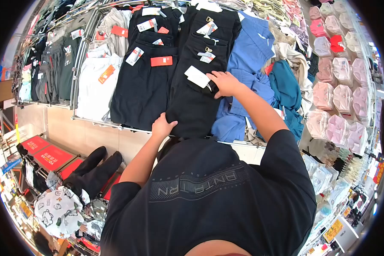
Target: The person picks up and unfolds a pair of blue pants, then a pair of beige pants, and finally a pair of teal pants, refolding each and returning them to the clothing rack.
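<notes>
A pair of black trousers [192, 109] lies in front of me on the display, over a stack of dark trousers. My left hand [162, 126] is closed on their lower left edge, near the front rim of the display. Higher up, my right hand [224, 83] rests on the waist end, fingers stretched over the cloth and thumb apart. Beside its fingertips is a white paper tag [197, 77]. Another stack of black trousers [143, 89] with a red tag [161, 61] lies to the left. Blue garments [248, 64] lie just right, partly behind my right forearm.
White trousers [97, 81] lie at the display's left end, teal clothes [286, 85] toward the right. Packs of pink garments [342, 98] fill the right side. Red boxes [51, 153] stand lower left, near a person in a patterned white hat [59, 212].
</notes>
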Demonstrator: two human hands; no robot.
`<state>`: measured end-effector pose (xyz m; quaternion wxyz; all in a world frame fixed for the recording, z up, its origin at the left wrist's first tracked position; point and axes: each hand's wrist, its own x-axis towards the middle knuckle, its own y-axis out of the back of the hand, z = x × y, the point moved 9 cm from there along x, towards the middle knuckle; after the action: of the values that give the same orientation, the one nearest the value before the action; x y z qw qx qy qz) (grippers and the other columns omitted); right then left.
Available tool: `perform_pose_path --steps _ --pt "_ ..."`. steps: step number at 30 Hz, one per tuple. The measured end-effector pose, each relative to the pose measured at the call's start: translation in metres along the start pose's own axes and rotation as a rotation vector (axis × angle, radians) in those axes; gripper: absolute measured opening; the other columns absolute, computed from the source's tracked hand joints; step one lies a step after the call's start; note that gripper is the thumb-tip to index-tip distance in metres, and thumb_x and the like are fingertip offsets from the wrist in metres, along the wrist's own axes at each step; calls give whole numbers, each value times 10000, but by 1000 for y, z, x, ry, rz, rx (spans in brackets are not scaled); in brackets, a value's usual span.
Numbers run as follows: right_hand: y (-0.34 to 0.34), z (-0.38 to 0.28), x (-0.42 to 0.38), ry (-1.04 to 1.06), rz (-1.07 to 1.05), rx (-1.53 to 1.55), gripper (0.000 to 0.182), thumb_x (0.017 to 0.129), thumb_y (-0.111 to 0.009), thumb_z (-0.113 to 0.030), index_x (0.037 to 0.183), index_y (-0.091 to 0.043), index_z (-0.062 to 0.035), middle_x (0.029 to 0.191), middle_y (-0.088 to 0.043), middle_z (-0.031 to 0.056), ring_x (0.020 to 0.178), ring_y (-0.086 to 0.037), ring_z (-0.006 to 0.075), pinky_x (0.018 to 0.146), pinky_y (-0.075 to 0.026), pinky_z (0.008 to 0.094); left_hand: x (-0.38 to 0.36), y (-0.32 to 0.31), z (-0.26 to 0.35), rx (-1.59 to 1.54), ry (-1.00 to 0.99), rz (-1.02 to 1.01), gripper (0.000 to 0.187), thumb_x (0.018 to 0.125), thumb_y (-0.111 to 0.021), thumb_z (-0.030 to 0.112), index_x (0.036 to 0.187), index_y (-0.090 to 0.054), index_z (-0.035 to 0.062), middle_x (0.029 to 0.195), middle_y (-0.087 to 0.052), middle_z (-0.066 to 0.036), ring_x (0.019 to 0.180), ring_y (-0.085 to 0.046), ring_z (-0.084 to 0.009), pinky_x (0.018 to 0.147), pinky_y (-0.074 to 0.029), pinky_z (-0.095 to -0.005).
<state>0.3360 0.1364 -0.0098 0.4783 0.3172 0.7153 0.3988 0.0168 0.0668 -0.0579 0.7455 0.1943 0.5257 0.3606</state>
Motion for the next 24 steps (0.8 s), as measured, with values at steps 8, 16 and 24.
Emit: perform_pose_path --steps 8,16,24 --pt "86 26 30 -118 364 252 232 876 -656 -234 1037 -663 -67 970 -705 185 934 -676 402 797 -537 508 0 -1 -11 -139 -173 -42 535 918 -698 397 1168 -615 -69 1150 -685 -273 1112 -648 -419 959 -506 -464" --pt "107 38 83 -271 451 -54 290 918 -702 -277 1117 -637 -75 1121 -668 132 1083 -663 313 880 -537 465 1 -10 -7 117 -119 -211 461 937 -637 397 1082 -677 -38 1100 -698 -274 1065 -662 -424 936 -515 -489" --pt "91 5 37 -300 556 -222 571 927 -582 -164 1485 -475 -107 1411 -538 137 1271 -536 286 1014 -439 405 -23 29 18 277 -384 176 463 886 -650 195 1286 -593 -30 1301 -595 -208 1198 -595 -383 955 -534 -461"
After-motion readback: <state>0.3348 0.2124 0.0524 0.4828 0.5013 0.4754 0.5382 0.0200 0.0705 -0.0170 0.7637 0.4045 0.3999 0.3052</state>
